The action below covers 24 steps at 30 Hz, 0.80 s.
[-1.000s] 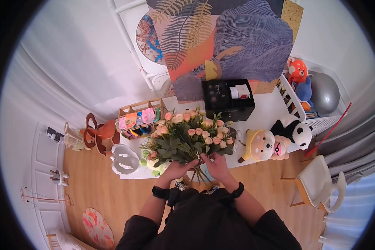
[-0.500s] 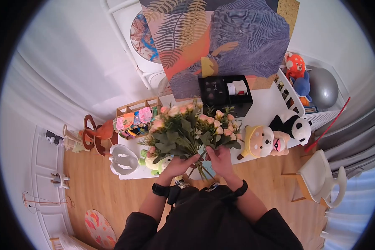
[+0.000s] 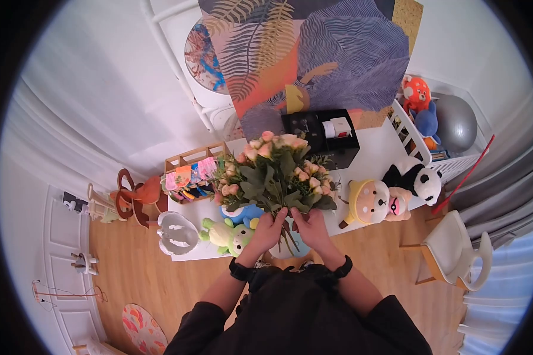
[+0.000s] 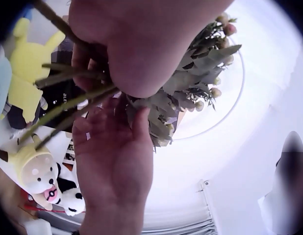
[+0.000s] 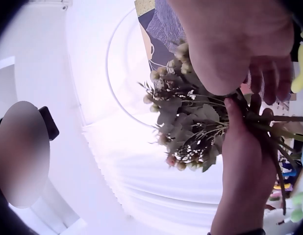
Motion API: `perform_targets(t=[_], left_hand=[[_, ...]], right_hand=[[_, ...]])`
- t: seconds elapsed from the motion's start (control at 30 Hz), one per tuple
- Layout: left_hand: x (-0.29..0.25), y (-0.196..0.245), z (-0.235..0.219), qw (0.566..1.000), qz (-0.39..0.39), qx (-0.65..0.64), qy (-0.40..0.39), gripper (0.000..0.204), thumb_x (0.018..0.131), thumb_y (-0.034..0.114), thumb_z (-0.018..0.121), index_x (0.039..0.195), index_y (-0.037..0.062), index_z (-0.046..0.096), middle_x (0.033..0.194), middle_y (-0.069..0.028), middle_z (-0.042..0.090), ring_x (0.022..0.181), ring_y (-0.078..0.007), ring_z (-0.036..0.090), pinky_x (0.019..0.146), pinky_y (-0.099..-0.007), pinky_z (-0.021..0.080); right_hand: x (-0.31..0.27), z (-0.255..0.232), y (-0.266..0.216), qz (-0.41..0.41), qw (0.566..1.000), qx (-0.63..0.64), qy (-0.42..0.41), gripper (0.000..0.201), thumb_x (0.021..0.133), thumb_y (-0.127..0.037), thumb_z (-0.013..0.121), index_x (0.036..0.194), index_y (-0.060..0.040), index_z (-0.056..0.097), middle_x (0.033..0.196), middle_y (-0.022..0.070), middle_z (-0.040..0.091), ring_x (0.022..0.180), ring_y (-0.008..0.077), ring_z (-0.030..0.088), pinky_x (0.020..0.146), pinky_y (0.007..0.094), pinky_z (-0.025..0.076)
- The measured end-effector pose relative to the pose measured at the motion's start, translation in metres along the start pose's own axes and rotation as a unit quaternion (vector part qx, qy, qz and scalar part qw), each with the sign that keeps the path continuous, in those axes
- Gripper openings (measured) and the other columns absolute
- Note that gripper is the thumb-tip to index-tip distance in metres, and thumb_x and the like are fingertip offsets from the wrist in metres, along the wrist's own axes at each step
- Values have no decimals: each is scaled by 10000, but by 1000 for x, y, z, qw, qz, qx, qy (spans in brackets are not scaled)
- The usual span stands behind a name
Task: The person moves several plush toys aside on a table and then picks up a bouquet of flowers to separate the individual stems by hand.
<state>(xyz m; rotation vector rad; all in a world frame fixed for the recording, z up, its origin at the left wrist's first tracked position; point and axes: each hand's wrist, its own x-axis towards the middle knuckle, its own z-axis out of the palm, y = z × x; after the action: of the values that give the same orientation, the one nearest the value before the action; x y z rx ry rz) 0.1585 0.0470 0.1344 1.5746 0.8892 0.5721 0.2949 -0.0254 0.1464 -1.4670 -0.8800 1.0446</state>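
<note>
A bouquet (image 3: 275,171) of pale pink roses and green leaves stands upright over the near edge of a white table (image 3: 380,158). My left hand (image 3: 269,228) and right hand (image 3: 311,227) grip its stems (image 3: 286,239) side by side, just under the leaves. In the left wrist view my left hand (image 4: 141,44) is curled round the stems (image 4: 68,105), the right hand (image 4: 117,161) lies against them, and the blooms (image 4: 200,83) show beyond. The right wrist view shows my right hand (image 5: 235,44), the left hand (image 5: 244,161) and the bouquet (image 5: 190,122).
A yellow-hooded plush dog (image 3: 367,204) and a panda (image 3: 417,180) lie right of the bouquet. Blue (image 3: 243,213) and green (image 3: 228,234) plush toys lie left of my hands. A black box (image 3: 326,133) and a wooden organiser (image 3: 192,168) stand farther back. A white chair (image 3: 456,254) is at the right.
The spread bouquet has been gathered into a tighter, upright bunch. My hands have come together on the stems. The blue and green plush toys now show.
</note>
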Motion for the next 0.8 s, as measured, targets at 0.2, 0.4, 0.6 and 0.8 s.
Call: perform_targets(t=[0.2,0.4,0.6,0.8], left_hand=[[-3,-33,-6,945,150,264,125,229,831,130,584,1004,-20,569,888,-241,600,760,-450,575,614,-466,470],[-10,-11,-8,915,272,284,90,388,657,-5,642,1017,-45,504,976,-228,526,975,-413,487,826,-456,429],[-25,31,-27,981,146,121,40,465,758,7,633,1173,-22,425,1051,-197,558,938,-335,564,778,-399,478],[-39,53,-37,996,66,66,1,548,814,45,638,1287,29,362,1137,-146,561,964,-228,581,803,-337,479]], right_hand=[[-7,17,3,-49,995,-63,-61,453,891,-247,611,1202,16,411,1144,134,545,865,183,607,598,277,511],[27,9,133,-219,951,-170,-139,392,895,-198,507,1254,-46,466,1230,106,539,1147,241,499,1031,348,360],[18,14,67,-236,930,-282,6,238,939,-143,515,1151,-35,527,1058,76,591,952,200,565,806,343,466],[16,24,10,3,966,245,-79,295,954,-317,535,1104,-64,551,963,4,603,834,82,549,689,276,466]])
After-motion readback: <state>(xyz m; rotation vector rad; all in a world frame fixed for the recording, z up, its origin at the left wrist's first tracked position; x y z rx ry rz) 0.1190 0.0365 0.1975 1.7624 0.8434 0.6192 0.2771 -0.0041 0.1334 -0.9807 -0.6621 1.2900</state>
